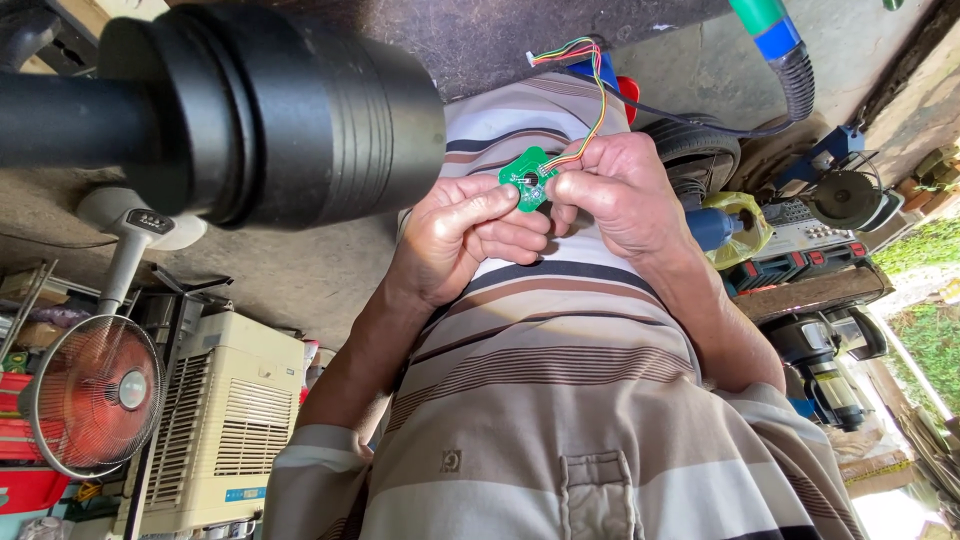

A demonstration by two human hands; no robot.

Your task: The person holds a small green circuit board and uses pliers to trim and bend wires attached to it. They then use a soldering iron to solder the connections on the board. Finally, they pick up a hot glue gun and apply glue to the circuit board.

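The left hand was curled nearly closed, its thumb and bent forefinger pinching the lower left edge of a small round green circuit board. The right hand was curled just as tightly, its fingertips gripping the opposite edge of the board, where a bundle of coloured wires left it and ran up and away. The knuckles of the two hands touched under the board. The board rested on nothing and was held in the air just in front of the person's striped shirt.

A large black cylinder sat very close to the camera and blocked the upper left of the view, though it covered neither the hands nor the board. Beyond it lay the concrete floor. A standing fan stood at the left edge, beside a cream slatted air cooler. To the right of the hands lay a blue power tool, with an angle grinder farther out. A ribbed hose with a green and blue end curved down from the top edge.
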